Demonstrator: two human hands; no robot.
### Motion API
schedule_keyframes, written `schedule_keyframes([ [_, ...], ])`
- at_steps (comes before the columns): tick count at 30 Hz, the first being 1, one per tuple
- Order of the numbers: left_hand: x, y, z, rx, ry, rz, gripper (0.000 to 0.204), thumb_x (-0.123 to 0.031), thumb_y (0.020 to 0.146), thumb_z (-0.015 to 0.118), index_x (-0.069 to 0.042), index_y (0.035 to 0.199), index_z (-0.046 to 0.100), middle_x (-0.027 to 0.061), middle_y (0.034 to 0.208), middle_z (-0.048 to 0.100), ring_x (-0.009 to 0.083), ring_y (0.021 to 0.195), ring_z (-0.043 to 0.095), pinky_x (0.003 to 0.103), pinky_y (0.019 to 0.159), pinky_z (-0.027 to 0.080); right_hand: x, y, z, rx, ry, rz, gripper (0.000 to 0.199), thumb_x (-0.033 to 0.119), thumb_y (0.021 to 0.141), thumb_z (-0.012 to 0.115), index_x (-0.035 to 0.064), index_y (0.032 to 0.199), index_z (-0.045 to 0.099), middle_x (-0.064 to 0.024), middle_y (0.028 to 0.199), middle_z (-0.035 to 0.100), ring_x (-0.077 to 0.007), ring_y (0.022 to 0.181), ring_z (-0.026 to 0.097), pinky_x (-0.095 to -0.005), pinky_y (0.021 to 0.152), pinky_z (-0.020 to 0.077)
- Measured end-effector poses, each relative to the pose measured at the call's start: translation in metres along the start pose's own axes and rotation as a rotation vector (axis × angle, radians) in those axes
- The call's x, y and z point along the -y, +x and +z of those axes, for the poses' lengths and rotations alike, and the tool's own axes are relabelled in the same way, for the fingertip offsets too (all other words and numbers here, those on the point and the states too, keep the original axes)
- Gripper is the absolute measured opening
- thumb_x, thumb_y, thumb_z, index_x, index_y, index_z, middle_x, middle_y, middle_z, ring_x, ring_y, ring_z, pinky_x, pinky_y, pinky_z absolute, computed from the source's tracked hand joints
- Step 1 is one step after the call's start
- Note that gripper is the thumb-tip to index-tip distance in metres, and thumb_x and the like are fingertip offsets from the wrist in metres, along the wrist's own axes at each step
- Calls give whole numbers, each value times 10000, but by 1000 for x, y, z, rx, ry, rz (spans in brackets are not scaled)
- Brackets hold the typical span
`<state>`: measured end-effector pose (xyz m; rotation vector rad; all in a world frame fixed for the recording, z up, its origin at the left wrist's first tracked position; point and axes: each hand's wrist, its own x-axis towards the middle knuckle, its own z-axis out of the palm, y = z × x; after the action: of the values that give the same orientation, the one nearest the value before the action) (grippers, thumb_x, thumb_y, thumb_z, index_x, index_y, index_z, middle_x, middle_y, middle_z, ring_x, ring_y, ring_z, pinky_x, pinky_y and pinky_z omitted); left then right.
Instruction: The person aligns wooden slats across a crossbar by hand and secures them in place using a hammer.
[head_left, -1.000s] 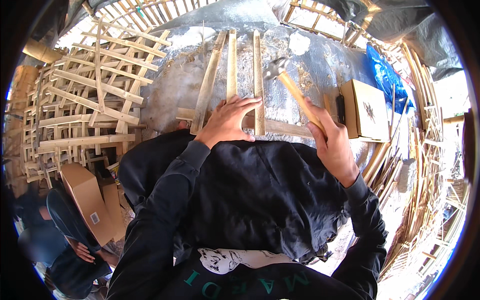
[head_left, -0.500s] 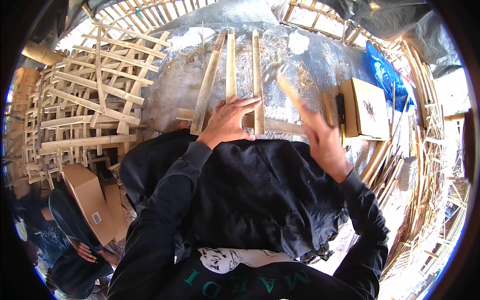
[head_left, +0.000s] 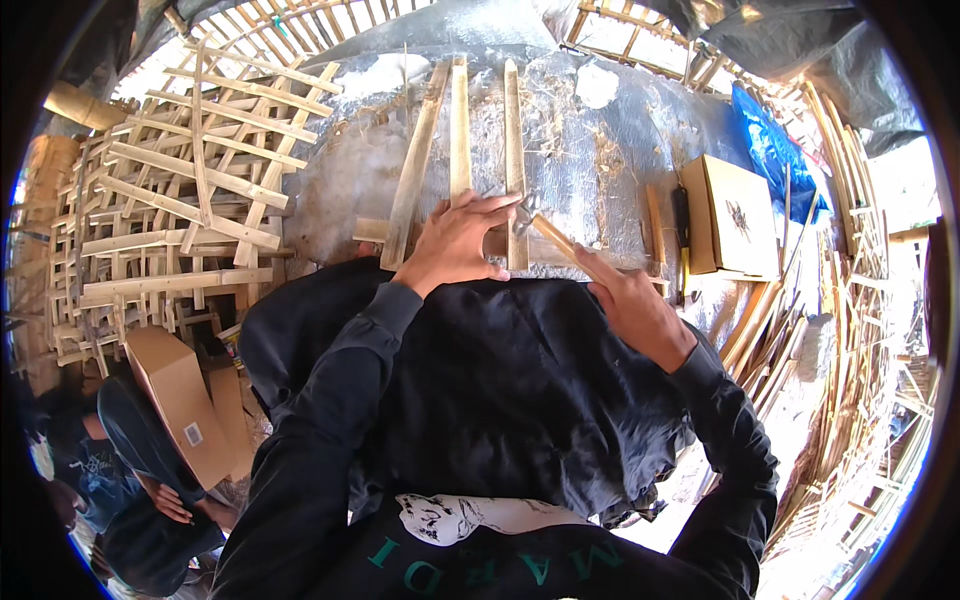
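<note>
My right hand point(head_left: 640, 310) grips the wooden handle of a hammer point(head_left: 558, 238). Its metal head is down at the right-hand bamboo strip point(head_left: 515, 130), right beside the fingertips of my left hand point(head_left: 455, 240). The left fingers reach across from the middle bamboo strip point(head_left: 460, 120) to the right one, drawn together at their tips; whatever they pinch is too small to make out. The left thumb rests lower, near the right strip's close end. A third bamboo strip point(head_left: 415, 170) slants to the left of this hand. A crosswise slat point(head_left: 570, 254) runs under the strips' near ends.
Bamboo lattice panels point(head_left: 200, 180) are stacked at left. An open cardboard box point(head_left: 725, 235) holding nails stands at right, beside a dark-handled tool point(head_left: 682, 215) and a blue plastic sheet point(head_left: 765, 140). Another person sits at lower left by a cardboard box point(head_left: 175, 400).
The hammer has swung down and left, from raised above the strips to the right strip by my left fingers. My right hand has lowered with it; my left hand stays put.
</note>
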<state>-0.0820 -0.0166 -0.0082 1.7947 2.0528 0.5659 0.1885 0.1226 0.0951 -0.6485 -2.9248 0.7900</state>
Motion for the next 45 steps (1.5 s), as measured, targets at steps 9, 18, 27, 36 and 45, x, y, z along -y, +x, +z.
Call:
schedule_keyframes([
  [9,-2,-1,-3,-52,-39,8,1007,-380,668,977,-213,1580,583,-122,1646,527,236,1382,530,586,1224,391,7,4,-3,-267,172,4,516,0,1029,648,83,1532,570,-271,1227,729,-480,1066,718,-523,858,594],
  [18,-1,1,-5,-22,-56,-4,1045,-381,655,982,-224,1598,560,-111,1638,537,244,1412,514,597,1236,370,20,7,-16,-306,179,-135,531,-11,1038,645,69,1554,548,-289,1147,734,-511,1015,709,-500,823,585],
  [27,1,1,0,-25,-29,14,1085,-383,641,986,-253,1620,536,-110,1635,542,240,1423,518,595,1225,394,-11,-8,22,-89,60,-119,500,-7,1016,665,42,1505,570,-303,1130,724,-518,999,702,-535,824,572],
  [36,-3,2,-4,-15,-8,-8,1072,-397,628,986,-242,1601,562,-110,1641,539,242,1415,522,597,1224,399,-10,-17,37,-138,77,-179,521,-31,1027,633,79,1533,571,-316,1105,725,-520,995,702,-505,828,581],
  [45,-4,0,-4,-6,-25,-18,1110,-395,641,986,-257,1638,518,-99,1649,534,240,1427,512,551,1248,376,31,-1,-2,-436,254,-39,486,-3,1054,625,53,1532,553,-331,1081,705,-530,987,699,-504,780,565],
])
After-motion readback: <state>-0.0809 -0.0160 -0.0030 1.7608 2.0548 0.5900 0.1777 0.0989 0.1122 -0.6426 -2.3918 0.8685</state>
